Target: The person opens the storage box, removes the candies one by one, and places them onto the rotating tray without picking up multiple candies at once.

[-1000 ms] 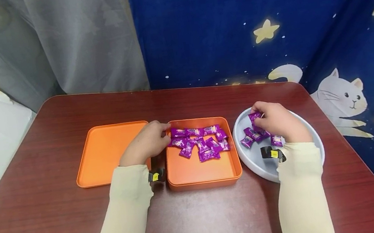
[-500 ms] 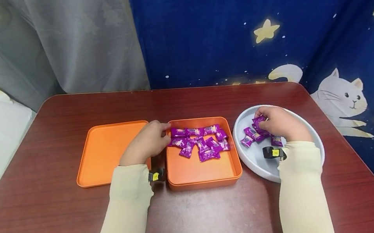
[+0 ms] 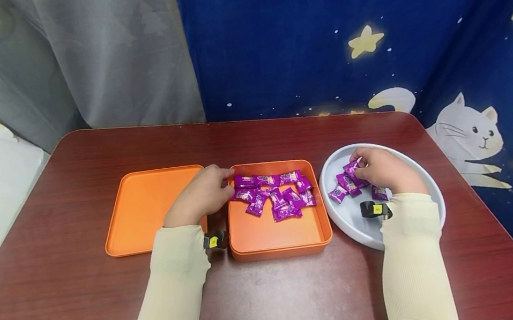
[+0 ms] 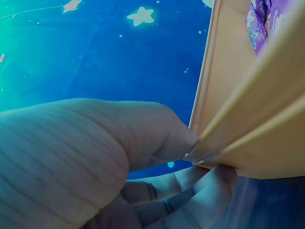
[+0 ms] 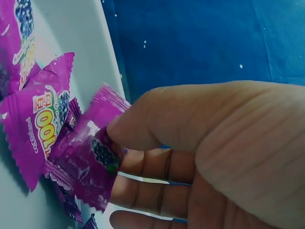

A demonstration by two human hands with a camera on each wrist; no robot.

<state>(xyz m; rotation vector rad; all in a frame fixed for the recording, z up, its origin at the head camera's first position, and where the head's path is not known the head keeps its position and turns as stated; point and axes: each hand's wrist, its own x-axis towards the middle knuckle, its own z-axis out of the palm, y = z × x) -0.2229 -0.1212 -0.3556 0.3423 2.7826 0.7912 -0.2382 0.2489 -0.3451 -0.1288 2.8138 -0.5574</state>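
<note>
Purple candy (image 5: 88, 152) | right hand (image 3: 381, 166): pinches it | left hand (image 3: 200, 195): apparently pinches orange box (image 3: 278, 234) by corner

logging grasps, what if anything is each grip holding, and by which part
The right grip pinches a candy by one side edge; the left grip pinches the box by its far left corner.

Purple wrapped candy (image 5: 88, 164), pinched by right hand (image 3: 386, 167) | neighbouring candies (image 3: 347, 185) on pale round tray (image 3: 352, 223) | open orange box (image 3: 276, 236), purple sweets (image 3: 257, 203) inside
</note>
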